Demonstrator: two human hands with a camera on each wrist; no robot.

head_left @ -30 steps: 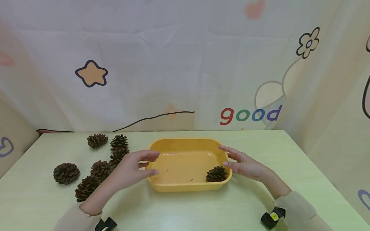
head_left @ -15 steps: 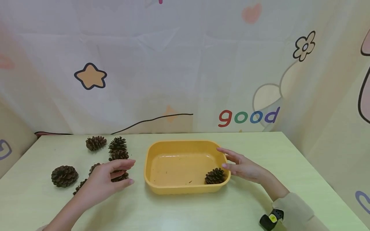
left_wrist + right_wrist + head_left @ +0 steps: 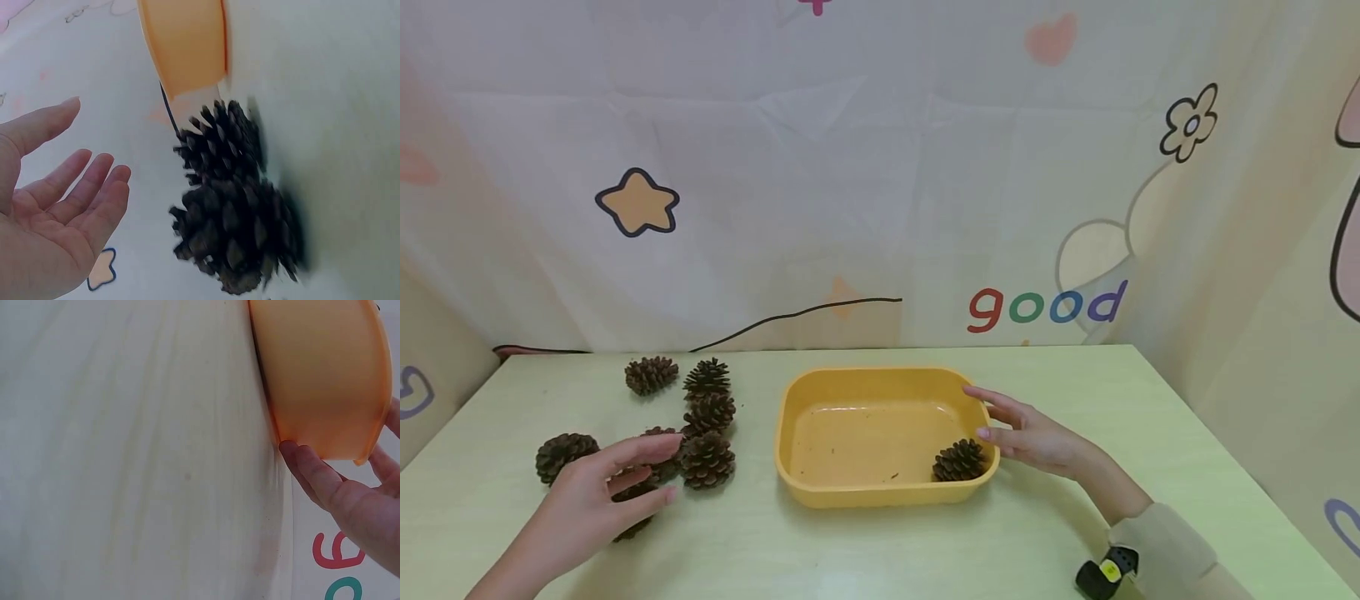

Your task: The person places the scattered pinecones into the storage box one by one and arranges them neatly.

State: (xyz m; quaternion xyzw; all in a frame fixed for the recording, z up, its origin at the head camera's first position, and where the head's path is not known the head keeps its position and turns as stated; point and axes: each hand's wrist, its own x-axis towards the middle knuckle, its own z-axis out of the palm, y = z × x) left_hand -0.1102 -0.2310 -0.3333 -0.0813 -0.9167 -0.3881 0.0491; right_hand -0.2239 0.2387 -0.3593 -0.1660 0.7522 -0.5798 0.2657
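A yellow plastic basin [image 3: 880, 497] stands mid-table with one brown pine cone [image 3: 958, 461] in its front right corner. My right hand [image 3: 1041, 439] holds the basin's right end, thumb over the rim and fingers along the outer wall; the right wrist view shows fingertips [image 3: 294, 450] low on that wall. On the left, my left hand [image 3: 591, 500] hovers with fingers parted and nothing in it, partly covering some pine cones. A pine cone [image 3: 707, 460] lies just right of its fingertips. In the left wrist view, two pine cones [image 3: 234, 231] appear beside the hand.
More pine cones lie around the left hand: one at the back [image 3: 651, 376], one at the far left [image 3: 565, 455], and a row [image 3: 709, 412] left of the basin. A printed cloth [image 3: 820, 208] hangs behind the table [image 3: 850, 558].
My left hand has moved left and slightly down, from over the basin's left edge to above the pine cones. The right hand keeps its hold on the basin.
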